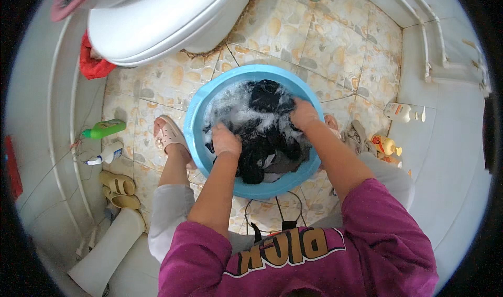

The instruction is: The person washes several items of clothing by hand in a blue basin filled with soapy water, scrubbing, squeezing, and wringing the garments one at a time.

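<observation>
A light-blue plastic basin [191, 130] stands on the floor between my feet, holding soapy water with white foam and wet black clothes [271, 96]. My left hand [226, 140] is inside the basin's left part, fingers curled into the dark fabric. On the other side, near the right wall of the basin, my right hand [303, 114] grips the edge of a bunched black garment. The fingertips of both hands are partly hidden by cloth and suds. A grey piece of cloth [290, 161] lies among the black ones, towards me.
Beyond the basin stands a white toilet [169, 26]. Along the left wall are a green bottle [105, 128], a white spray bottle [108, 153] and tan slippers [120, 187]. Pump bottles, one white [402, 112] and one yellow [386, 145], stand at right, near a crumpled grey cloth [355, 136].
</observation>
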Available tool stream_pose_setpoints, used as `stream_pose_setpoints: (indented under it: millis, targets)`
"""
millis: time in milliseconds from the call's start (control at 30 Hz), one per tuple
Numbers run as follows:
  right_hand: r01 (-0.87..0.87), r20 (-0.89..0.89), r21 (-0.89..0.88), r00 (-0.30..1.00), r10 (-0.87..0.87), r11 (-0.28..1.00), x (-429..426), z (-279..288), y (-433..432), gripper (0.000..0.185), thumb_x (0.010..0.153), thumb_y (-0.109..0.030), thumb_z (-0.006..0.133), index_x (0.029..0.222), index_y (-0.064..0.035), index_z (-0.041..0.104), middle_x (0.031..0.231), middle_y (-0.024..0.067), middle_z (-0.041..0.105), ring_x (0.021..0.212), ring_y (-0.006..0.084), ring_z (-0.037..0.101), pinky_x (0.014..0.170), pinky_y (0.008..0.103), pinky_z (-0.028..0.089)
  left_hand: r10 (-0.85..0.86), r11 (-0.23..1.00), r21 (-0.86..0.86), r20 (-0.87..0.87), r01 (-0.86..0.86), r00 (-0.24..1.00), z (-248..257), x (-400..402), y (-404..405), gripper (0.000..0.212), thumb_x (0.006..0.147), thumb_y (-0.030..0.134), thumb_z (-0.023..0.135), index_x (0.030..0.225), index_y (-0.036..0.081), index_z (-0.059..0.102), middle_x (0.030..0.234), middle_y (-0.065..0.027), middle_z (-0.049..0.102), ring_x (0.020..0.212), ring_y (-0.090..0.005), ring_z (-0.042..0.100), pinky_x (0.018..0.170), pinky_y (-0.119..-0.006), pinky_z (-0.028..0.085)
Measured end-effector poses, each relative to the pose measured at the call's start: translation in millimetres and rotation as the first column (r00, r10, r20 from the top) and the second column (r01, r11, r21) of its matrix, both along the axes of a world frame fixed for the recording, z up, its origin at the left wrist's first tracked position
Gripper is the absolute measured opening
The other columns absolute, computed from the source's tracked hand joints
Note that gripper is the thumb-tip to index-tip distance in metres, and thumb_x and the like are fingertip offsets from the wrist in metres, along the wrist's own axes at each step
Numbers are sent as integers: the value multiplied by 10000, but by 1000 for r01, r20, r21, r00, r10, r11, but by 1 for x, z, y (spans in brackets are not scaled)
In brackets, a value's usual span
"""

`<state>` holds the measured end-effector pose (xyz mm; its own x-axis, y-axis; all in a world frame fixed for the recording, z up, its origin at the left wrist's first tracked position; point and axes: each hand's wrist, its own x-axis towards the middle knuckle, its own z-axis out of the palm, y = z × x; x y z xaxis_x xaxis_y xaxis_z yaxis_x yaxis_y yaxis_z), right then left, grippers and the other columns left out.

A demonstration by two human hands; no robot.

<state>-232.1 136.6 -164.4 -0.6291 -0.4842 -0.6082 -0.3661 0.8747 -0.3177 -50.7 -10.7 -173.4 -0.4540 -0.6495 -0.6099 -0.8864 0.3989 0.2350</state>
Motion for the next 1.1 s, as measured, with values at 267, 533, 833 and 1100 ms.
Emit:
stream_pose_setpoints:
  millis: [267, 533, 833, 1100]
  targets:
    - [250, 375, -616, 927, -2, 747, 106, 99, -12, 604, 665, -158, 576, 1225, -86, 359, 1088, 214, 488, 1019, 303, 480, 882, 338, 365, 949, 145, 983, -105, -115, 298, 112, 8, 45, 288, 853, 255, 445, 1054, 53, 484, 1031, -89, 519, 937, -217, 497, 802, -382, 398]
    - [5, 109, -612, 991, 78, 791, 131, 148, -13, 314, 626, -65, 567, 934, -60, 507, 881, 183, 545, 883, 348, 514, 766, 388, 418, 982, -65, 988, 89, -143, 164, 138, 47, 77, 513, 814, 530, 389, 1083, 98, 458, 1125, -90, 470, 1076, -260, 425, 878, -467, 354]
    - [-361, -116, -684, 912, 394, 634, 206, 190, 26, 217, 646, -203, 629, 795, -73, 540, 697, 135, 558, 704, 317, 557, 628, 367, 446, 916, -317, 924, 240, 215, 321, 73, 68, 79, 345, 837, 285, 406, 1100, 73, 479, 1024, -109, 550, 897, -271, 537, 792, -414, 430]
    - [85, 37, -506, 996, -77, 858, 137, 142, 5, 347, 755, -363, 525, 902, -49, 540, 827, 220, 580, 791, 358, 556, 703, 413, 438, 967, -252, 968, 251, -4, -32, 123, 39, 106, 286, 846, 232, 393, 1049, 62, 502, 1036, -82, 542, 939, -225, 527, 843, -371, 417]
